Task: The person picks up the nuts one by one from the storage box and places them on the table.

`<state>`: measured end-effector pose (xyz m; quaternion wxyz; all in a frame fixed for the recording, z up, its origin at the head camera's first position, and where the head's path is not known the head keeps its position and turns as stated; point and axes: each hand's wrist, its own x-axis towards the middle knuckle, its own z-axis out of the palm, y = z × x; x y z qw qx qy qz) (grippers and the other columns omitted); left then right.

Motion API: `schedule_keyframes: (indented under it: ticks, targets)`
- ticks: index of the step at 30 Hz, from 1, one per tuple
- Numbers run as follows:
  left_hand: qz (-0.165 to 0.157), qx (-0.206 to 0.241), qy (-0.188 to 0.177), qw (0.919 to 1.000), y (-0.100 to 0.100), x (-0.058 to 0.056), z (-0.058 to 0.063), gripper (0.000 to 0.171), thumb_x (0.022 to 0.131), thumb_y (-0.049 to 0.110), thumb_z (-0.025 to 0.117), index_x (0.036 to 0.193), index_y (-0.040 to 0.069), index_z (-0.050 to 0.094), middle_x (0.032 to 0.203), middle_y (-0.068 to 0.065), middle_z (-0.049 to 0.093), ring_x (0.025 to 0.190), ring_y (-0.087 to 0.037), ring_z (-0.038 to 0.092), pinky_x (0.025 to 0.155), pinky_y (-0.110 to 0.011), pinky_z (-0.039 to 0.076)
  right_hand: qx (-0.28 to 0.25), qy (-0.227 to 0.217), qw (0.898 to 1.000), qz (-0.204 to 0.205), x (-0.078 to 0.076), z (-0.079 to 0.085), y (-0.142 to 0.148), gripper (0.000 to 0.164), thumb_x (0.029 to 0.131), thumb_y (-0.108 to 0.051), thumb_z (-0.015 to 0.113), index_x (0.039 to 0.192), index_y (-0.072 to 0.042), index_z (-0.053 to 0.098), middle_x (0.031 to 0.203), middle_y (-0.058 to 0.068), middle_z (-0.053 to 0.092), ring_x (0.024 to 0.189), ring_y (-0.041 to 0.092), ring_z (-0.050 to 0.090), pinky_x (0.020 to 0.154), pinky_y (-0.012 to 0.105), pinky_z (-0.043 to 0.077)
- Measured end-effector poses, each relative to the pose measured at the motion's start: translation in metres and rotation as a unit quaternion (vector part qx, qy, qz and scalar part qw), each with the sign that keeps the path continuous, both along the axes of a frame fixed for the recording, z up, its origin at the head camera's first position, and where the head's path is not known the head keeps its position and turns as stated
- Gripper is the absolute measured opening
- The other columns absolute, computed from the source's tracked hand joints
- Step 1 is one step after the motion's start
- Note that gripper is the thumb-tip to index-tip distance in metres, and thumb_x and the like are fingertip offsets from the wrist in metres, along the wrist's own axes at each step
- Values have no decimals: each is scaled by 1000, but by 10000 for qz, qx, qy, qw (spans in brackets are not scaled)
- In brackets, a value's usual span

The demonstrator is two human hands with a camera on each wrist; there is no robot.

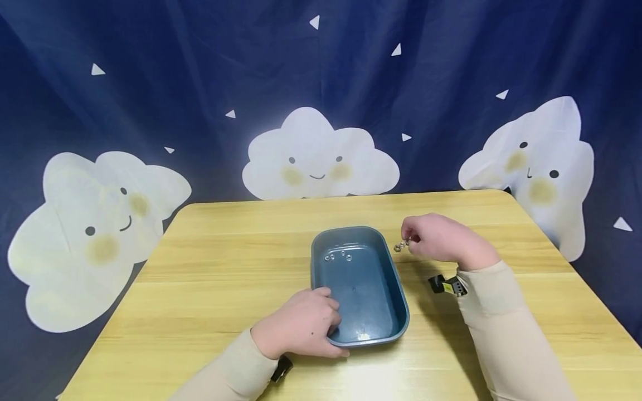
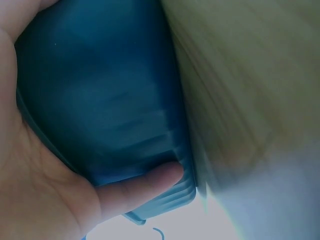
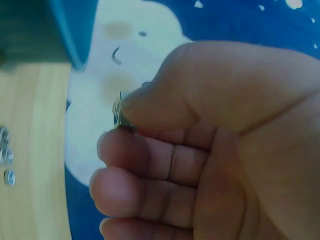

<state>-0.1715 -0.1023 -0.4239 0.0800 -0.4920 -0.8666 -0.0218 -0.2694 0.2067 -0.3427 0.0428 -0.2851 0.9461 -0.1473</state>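
A dark blue plastic bin (image 1: 361, 301) lies on the table, several small shiny metal nuts (image 1: 349, 258) scattered on its floor toward the far end. My left hand (image 1: 306, 323) grips the bin's near left corner, fingers over the rim and thumb along the outer wall (image 2: 95, 100). To the right of the bin, my right hand (image 1: 441, 239) pinches a small metal nut (image 3: 119, 112) between thumb and index finger, just above the table. Beside its fingertips are a few more loose nuts (image 1: 398, 248), which the right wrist view shows at its left edge.
The light wooden table (image 1: 225, 278) extends on both sides of the bin. Behind it hangs a dark blue curtain (image 1: 200, 67) printed with white smiling clouds and small triangles. A small black wrist camera (image 1: 437, 284) sits under the right sleeve.
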Motion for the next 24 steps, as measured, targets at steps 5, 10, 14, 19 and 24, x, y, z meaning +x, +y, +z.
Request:
schedule_keyframes:
  ticks: [5,10,14,19,24]
  targets:
    - [9,-3,-12,10000,0,0,0,57,72,71,74,52,27,43,59,17,31,60,-10,26,55,-23,23,88,-208,9996,-164,-8,-6,7,12,83,-7,63,94,-10,67,84,-3,63,75,17,55,73,38,46]
    - [-1,-32,-8,10000,1,0,0,57,72,71,74,52,27,43,59,17,31,61,-10,26,56,-23,23,154,-332,9991,-202,-15,-16,14,11,84,-8,63,94,-9,67,83,-3,62,75,18,54,72,37,45]
    - [-30,-16,6,10000,1,0,0,58,72,71,74,52,27,43,59,17,31,60,-10,26,57,-23,23,227,-369,9987,-250,-22,-26,20,13,84,-6,62,96,-7,66,87,0,64,77,19,55,74,40,47]
    - [-31,-19,31,10000,1,-1,1,57,73,71,73,52,26,43,59,18,32,60,-10,27,57,-23,24,146,-378,9980,-492,-32,-42,26,15,86,-6,59,99,-6,66,92,4,66,81,23,58,79,45,48]
    - [-11,-52,10,10000,1,0,2,57,73,71,73,52,27,44,59,18,33,60,-9,27,57,-23,24,124,-344,9969,-693,-40,-62,31,15,87,-5,55,97,-7,66,93,4,67,85,24,61,83,47,49]
